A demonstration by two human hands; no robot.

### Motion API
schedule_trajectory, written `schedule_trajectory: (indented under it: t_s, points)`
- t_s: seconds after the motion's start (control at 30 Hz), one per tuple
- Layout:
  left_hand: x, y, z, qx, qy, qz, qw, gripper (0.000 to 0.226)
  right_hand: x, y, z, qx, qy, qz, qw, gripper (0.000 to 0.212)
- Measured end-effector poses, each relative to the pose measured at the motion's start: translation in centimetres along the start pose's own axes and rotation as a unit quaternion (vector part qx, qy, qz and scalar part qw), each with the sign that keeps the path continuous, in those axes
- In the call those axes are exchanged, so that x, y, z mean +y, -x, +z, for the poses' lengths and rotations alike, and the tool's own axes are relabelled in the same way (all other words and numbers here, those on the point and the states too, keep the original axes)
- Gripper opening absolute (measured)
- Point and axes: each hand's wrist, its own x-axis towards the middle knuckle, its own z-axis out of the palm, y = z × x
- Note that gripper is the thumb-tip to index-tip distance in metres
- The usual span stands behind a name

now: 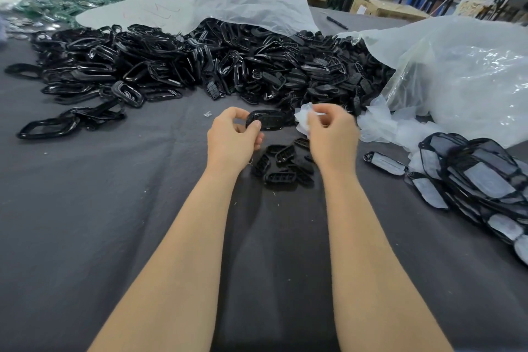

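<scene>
Across the grey table the big heap of black shells lay beyond your hands, the bagged pile off to your right; your left hand pinched one black shell by its left end, long axis running left to right; your right hand pinched a small clear bag just beside the shell's free end; by my reading, the shell only needed sliding rightward into it.
</scene>
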Motion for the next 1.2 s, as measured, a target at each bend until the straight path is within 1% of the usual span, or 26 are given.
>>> schedule_trajectory:
  t_s: [0.03,0.07,0.1,0.17,0.2,0.23,0.3,0.37,0.4,0.47,0.5,0.53,0.57,0.6,0.63,0.7,0.8,0.93,1.0,1.1,1.2]
  points:
    - [0.0,-0.1,-0.1,0.006,0.014,-0.003,1.0,0.02,0.5,-0.4,-0.9,0.035,0.061,0.008,0.997,0.021]
    - [-0.1,-0.1,-0.1,0.011,0.025,-0.004,1.0,0.02,1.1,-0.9,-1.8,0.052,0.122,0.031,0.991,0.023]
    - [0.0,-0.1,-0.1,0.015,0.032,-0.005,0.999,0.02,1.7,-1.3,-2.6,0.04,0.179,0.068,0.981,0.027]
    - [0.0,-0.1,0.0,0.019,0.041,-0.005,0.999,0.019,2.4,-1.6,-3.2,-0.035,0.272,0.147,0.95,0.034]
    - [0.0,-0.1,0.0,0.018,0.043,-0.005,0.999,0.019,2.4,-1.6,-3.1,-0.065,0.295,0.168,0.938,0.033]
    - [0.0,-0.1,0.1,0.017,0.043,-0.003,0.999,0.019,2.4,-1.5,-2.9,-0.081,0.3,0.176,0.934,0.03]
    - [0.1,-0.1,0.1,0.015,0.042,-0.001,0.999,0.018,2.1,-1.5,-2.6,-0.088,0.289,0.169,0.938,0.022]
    - [0.1,-0.1,0.1,0.014,0.043,-0.002,0.999,0.017,1.9,-1.5,-2.5,-0.074,0.258,0.145,0.952,0.017]
    - [0.2,-0.1,0.1,0.014,0.041,-0.002,0.999,0.016,1.8,-1.4,-2.6,-0.051,0.225,0.122,0.965,0.015]
    - [0.2,0.0,0.1,0.013,0.038,-0.002,0.999,0.015,1.3,-1.1,-2.8,0.012,0.11,0.079,0.991,0.005]
    - [0.2,0.0,0.1,0.014,0.039,-0.002,0.999,0.015,1.0,-1.0,-2.8,0.029,0.033,0.078,0.996,0.002]
    - [0.2,0.0,0.1,0.015,0.04,-0.001,0.999,0.014,0.7,-1.0,-2.8,0.027,-0.055,0.095,0.994,0.005]
    - [0.2,0.0,0.1,0.016,0.041,-0.001,0.999,0.014,0.4,-0.9,-2.7,0.007,-0.148,0.119,0.982,0.009]
    - [0.2,0.0,0.1,0.017,0.042,0.0,0.999,0.014,0.2,-0.7,-2.5,-0.021,-0.231,0.136,0.963,0.012]
    - [0.2,-0.1,0.1,0.017,0.043,0.0,0.999,0.014,-0.1,-0.6,-2.2,-0.047,-0.283,0.143,0.947,0.015]
    - [0.2,-0.1,0.3,0.018,0.043,0.001,0.999,0.011,-0.4,-0.2,-1.6,-0.088,-0.31,0.136,0.937,0.021]
    - [0.1,-0.1,0.3,0.019,0.045,0.003,0.999,0.009,-0.7,0.1,-0.9,-0.105,-0.312,0.125,0.936,0.025]
    - [0.1,0.0,0.4,0.017,0.049,0.001,0.999,0.016,-0.8,0.1,-0.5,-0.087,-0.303,0.127,0.94,0.014]
    - [0.1,0.0,0.4,0.014,0.05,0.001,0.999,0.016,-0.7,0.2,-0.3,-0.076,-0.294,0.116,0.946,0.015]
    - [0.1,0.1,0.4,0.012,0.048,0.006,0.999,0.016,-0.7,0.2,-0.1,-0.032,-0.268,0.102,0.958,0.017]
    - [0.2,0.1,0.4,0.011,0.05,0.007,0.999,0.017,-0.8,0.0,-0.2,-0.018,-0.319,0.134,0.938,0.015]
